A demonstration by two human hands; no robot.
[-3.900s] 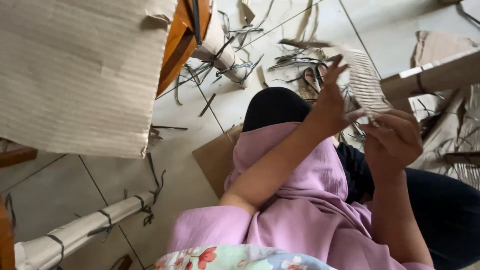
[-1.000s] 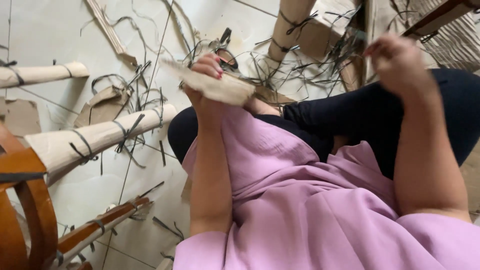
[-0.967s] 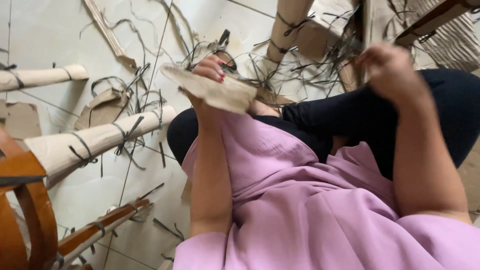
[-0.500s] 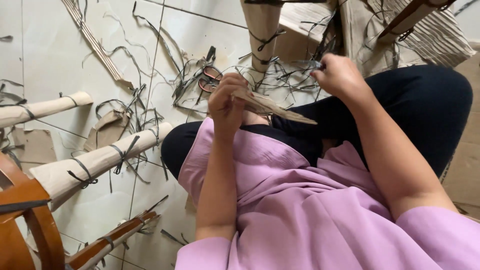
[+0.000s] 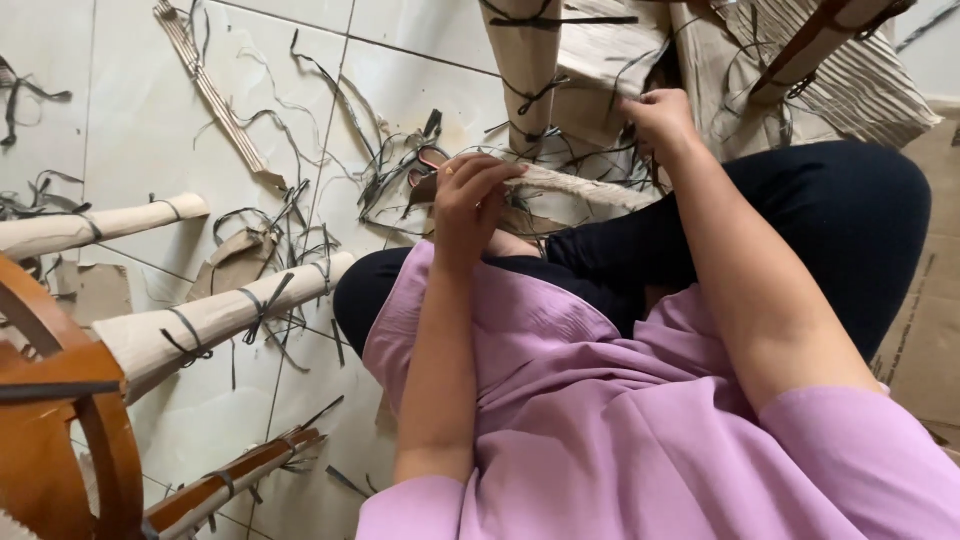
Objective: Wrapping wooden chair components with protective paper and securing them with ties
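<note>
With your left hand (image 5: 470, 195) closed around the flat strip of cardboard wrapping (image 5: 585, 185) held over your knee, keep it steady while your right hand (image 5: 658, 115), fingers pinched at the straps (image 5: 640, 150) beside the wrapped chair leg (image 5: 525, 60), works them free gently.

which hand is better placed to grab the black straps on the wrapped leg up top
Right, most likely. The right hand is already reaching among the black straps beside the wrapped leg, fingers pinching there. The left hand sits nearer the body, closed on a piece of cardboard wrapping.
</note>
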